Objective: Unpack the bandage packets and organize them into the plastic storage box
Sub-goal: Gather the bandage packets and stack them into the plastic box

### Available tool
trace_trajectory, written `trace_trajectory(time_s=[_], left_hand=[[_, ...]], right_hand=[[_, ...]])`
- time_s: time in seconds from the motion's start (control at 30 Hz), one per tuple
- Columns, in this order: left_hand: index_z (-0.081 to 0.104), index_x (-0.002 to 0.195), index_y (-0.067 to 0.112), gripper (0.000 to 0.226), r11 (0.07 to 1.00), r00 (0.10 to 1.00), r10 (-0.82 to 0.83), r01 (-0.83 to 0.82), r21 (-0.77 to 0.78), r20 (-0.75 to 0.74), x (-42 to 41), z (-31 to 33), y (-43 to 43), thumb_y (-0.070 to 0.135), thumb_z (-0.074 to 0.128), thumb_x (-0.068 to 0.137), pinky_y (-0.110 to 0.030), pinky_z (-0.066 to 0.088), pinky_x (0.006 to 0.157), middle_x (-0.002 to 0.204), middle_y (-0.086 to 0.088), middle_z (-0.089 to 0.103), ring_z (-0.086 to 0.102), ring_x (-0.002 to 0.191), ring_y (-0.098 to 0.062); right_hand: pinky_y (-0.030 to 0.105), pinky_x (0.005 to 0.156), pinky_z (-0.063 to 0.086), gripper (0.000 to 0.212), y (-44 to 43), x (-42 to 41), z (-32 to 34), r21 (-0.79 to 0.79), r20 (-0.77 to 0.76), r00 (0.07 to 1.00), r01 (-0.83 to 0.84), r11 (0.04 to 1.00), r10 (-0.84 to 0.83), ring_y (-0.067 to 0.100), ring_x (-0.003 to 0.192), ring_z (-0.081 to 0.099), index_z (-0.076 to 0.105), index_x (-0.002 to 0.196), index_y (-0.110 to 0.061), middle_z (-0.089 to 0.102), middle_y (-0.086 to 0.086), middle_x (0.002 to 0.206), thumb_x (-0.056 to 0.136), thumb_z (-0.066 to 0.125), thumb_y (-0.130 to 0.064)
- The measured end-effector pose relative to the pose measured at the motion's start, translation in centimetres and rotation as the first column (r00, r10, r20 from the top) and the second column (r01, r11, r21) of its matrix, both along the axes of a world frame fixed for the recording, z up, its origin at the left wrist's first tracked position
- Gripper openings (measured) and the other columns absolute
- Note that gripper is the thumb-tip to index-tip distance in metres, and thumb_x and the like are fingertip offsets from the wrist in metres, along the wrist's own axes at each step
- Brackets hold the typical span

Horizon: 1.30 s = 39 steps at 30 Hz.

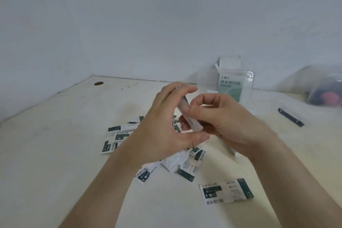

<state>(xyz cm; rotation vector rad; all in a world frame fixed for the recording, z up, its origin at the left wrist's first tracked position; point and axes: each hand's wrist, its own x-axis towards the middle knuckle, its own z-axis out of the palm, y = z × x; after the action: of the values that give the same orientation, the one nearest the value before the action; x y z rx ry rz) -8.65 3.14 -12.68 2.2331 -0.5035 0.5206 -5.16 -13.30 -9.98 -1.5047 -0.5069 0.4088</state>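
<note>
L hand & R hand both grip one stack of bandage packets, edge-on above the worktop; fingers curled round it; loose packets lie scattered below; clear plastic storage box at back w/ carton (inside or behind, can't tell).

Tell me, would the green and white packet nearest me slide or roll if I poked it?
The packet lies flat and thin on the table, so it would probably slide, not roll. It looks like paper wrapping, so likely very light and bendy. Its edges hug the surface, so picking it up may take a fingernail.
</note>
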Motion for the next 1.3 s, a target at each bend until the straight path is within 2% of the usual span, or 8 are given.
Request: trace_trajectory(time_s=[0.13,0.23,0.33,0.5,0.73,0.97,1.13,1.3], left_hand=[[0.054,0.127,0.043,0.041,0.973,0.996,0.006,-0.027,-0.23,-0.09,0.9,1.7,-2.6,0.05,0.061,0.088,-0.014,0.04,0.1,0.136,0.022,0.048,0.047,0.127,0.002],[0.064,0.116,0.031,0.023,0.914,0.983,0.118,-0.164,-0.371,-0.142,2.2,2.8,-4.7,0.032,0.06,0.093,-0.017,0.053,0.062,0.098,0.012,0.064,0.065,0.079,-0.004],[0.066,0.108,0.022,0.02,0.867,0.961,0.101,-0.212,-0.451,-0.257,3.7,2.9,-6.6,0.013,0.063,0.09,-0.02,0.051,0.053,0.071,0.003,0.065,0.061,0.052,-0.007],[0.071,0.098,0.018,0.025,0.838,0.941,0.112,-0.262,-0.478,-0.318,5.6,2.3,-8.6,-0.001,0.061,0.085,-0.02,0.053,0.057,0.064,0.003,0.069,0.061,0.05,-0.008],[0.071,0.1,0.022,0.025,0.915,0.922,0.148,-0.265,-0.304,-0.358,7.6,0.9,-10.6,0.006,0.062,0.085,-0.023,0.058,0.064,0.067,0.0,0.068,0.065,0.051,-0.006],[0.07,0.101,0.031,0.023,0.957,0.923,0.264,-0.286,-0.043,-0.281,8.1,0.2,-11.4,0.02,0.064,0.082,-0.024,0.054,0.072,0.075,0.006,0.071,0.067,0.068,-0.007],[0.063,0.105,0.038,0.019,0.941,0.935,0.331,-0.316,0.123,-0.127,7.0,-0.8,-9.6,0.033,0.064,0.087,-0.015,0.032,0.063,0.093,0.012,0.051,0.048,0.072,0.0],[0.064,0.098,0.039,0.014,0.962,0.935,0.26,-0.274,-0.024,-0.242,6.5,-2.5,-8.7,0.03,0.064,0.088,-0.01,0.036,0.063,0.093,0.01,0.054,0.052,0.072,-0.003]], right_hand=[[0.029,0.059,0.049,0.023,-3.0,1.0,1.2,-0.325,0.427,0.887,0.334,0.884,-0.178,0.01,0.054,0.057,0.063,0.071,-0.011,0.066,0.002,0.061,0.076,0.078,-0.028],[0.016,0.051,0.041,0.022,-4.7,1.4,1.6,-0.426,0.637,0.755,0.513,0.745,-0.156,0.002,0.049,0.049,0.061,0.068,-0.02,0.061,-0.008,0.059,0.073,0.078,-0.032],[0.016,0.048,0.036,0.023,-6.0,1.5,1.5,-0.488,0.732,0.678,0.59,0.644,-0.066,0.004,0.052,0.046,0.056,0.069,-0.023,0.055,-0.01,0.06,0.074,0.077,-0.033],[0.012,0.056,0.041,0.014,-8.3,3.4,0.3,-0.431,0.558,0.813,0.455,0.779,-0.166,-0.003,0.053,0.054,0.064,0.074,-0.024,0.067,-0.009,0.068,0.082,0.074,-0.029],[0.031,0.07,0.056,0.017,-10.6,6.1,-0.9,-0.303,0.07,0.965,0.262,0.916,-0.253,0.023,0.066,0.061,0.062,0.091,-0.001,0.067,0.021,0.078,0.081,0.075,-0.004],[0.028,0.06,0.057,0.024,-10.1,7.9,-0.7,-0.419,0.05,0.974,0.223,0.88,-0.223,0.017,0.049,0.059,0.053,0.088,-0.007,0.065,0.014,0.071,0.081,0.072,0.006],[0.046,0.08,0.059,0.018,-9.0,9.5,-1.9,-0.757,0.195,0.962,0.271,0.595,-0.191,0.025,0.066,0.065,0.068,0.096,0.003,0.073,0.023,0.088,0.078,0.068,0.002],[0.029,0.061,0.053,0.017,-7.4,9.9,-3.1,-0.924,0.261,0.964,0.267,0.274,-0.057,0.024,0.061,0.058,0.056,0.065,-0.009,0.058,0.006,0.06,0.08,0.063,-0.006]])
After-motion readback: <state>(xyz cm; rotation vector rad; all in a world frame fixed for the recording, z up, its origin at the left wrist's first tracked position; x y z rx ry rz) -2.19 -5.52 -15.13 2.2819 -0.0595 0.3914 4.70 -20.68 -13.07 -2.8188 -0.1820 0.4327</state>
